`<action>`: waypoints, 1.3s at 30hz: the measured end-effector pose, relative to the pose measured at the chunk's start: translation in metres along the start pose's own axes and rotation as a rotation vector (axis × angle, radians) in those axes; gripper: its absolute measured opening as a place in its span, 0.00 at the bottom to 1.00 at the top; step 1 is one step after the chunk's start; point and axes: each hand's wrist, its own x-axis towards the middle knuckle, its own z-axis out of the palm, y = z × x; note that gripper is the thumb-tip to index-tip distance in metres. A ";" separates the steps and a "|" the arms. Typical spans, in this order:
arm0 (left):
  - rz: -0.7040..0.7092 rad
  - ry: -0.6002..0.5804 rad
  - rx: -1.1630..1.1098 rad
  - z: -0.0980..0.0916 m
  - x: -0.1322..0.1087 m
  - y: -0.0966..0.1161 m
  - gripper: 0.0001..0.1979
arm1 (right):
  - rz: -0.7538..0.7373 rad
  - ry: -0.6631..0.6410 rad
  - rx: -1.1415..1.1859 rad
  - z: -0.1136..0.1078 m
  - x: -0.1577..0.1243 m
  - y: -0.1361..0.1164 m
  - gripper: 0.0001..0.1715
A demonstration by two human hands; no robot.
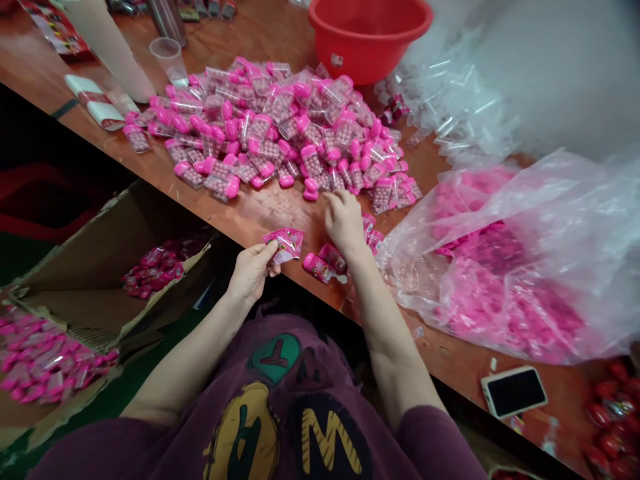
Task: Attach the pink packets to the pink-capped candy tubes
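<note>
My left hand [253,270] pinches a flat, shiny pink printed wrapper [290,245] between thumb and fingers at the table's front edge. To its right, my right hand [344,219] is curled at the near edge of a heap of small clear candy bottles [270,127] with pink caps and pink beads inside. What its fingertips grip, if anything, is hidden. Beneath my right wrist, two bottles in printed pink wrapping [318,268] lie on the table. More printed pink pieces [373,235] show just beyond the wrist, partly covered by it.
A red basin [370,40] stands behind the heap. Clear empty bottles [460,100] lie at the back right. A plastic bag of pink pieces [500,287] and a phone [515,392] are at the right. Cardboard boxes [75,267] with pink items stand below, left. A plastic cup [170,60] is at the back left.
</note>
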 end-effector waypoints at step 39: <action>0.002 -0.386 0.236 0.036 -0.066 -0.073 0.19 | 0.809 0.060 1.818 -0.011 -0.216 -0.050 0.30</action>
